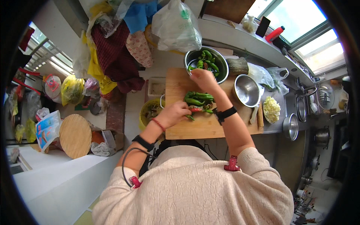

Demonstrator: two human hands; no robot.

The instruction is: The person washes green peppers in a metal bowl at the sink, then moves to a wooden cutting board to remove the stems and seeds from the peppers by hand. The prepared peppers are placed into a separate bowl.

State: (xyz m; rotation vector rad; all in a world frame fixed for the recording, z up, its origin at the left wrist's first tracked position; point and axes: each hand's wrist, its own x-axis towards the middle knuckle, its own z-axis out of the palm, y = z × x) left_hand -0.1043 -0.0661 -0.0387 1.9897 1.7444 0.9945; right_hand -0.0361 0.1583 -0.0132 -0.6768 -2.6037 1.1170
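A pile of green peppers [199, 98], with a partly red one [196, 108] among them, lies on the wooden cutting board [180, 132]. My left hand [175, 113] is at the pile's left side, fingers touching a small green pepper [190, 117]; whether it grips it is unclear. My right hand [203, 78] is raised at the near edge of a steel bowl [225, 67] that holds more green peppers [209, 62]. Its fingers are bent, and what is between them cannot be seen.
An empty steel bowl [247, 90], a knife [254, 115] and a corncob-coloured ribbed item [260, 114] are at the board's right. Beyond sits a plate of chopped pale vegetable [271, 109]. A yellow bin [144, 112] with scraps stands left of the board. A plastic bag [177, 26] hangs above.
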